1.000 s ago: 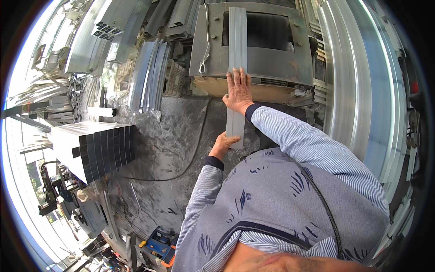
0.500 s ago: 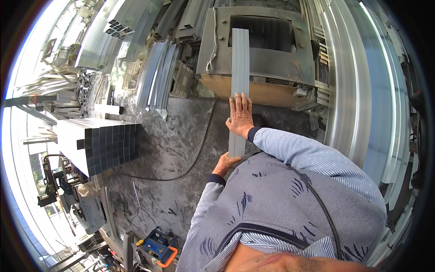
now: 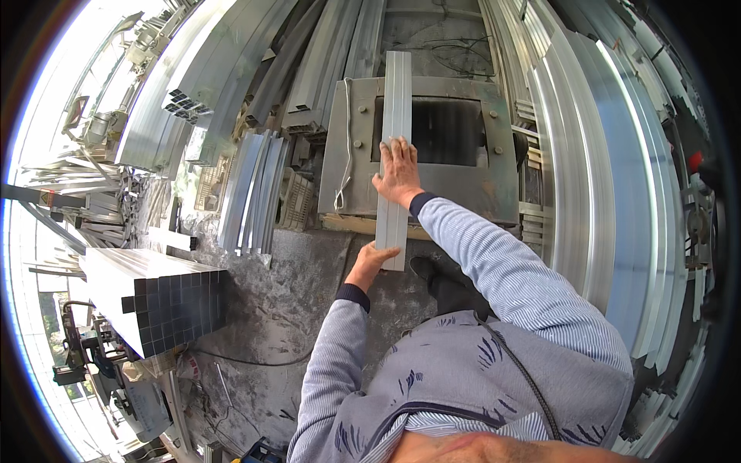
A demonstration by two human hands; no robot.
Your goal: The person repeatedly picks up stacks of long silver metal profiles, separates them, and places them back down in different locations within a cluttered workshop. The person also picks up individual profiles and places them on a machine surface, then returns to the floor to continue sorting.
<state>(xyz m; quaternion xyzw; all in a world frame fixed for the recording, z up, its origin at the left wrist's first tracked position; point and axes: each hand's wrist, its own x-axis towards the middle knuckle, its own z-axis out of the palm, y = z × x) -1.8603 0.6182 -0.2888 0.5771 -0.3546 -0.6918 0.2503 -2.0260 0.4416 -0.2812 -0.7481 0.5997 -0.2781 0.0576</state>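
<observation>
I hold a long grey metal profile that points away from me over a grey metal machine housing with a dark rectangular opening. At the profile's near end my left hand grips its edge, thumb on top and the other fingers hidden underneath. Farther along, my right hand is closed over the profile, with its fingers across the upper face and the thumb at the left side. The far end of the profile reaches past the opening.
A stack of square tubes stands at the left. Upright profiles and a plastic crate are left of the housing. Long profiles line the right side. A black cable crosses the floor.
Both hands and the profile now appear farther out from my body, and the profile extends farther over the housing. My view has shifted, showing more floor beyond the housing.
</observation>
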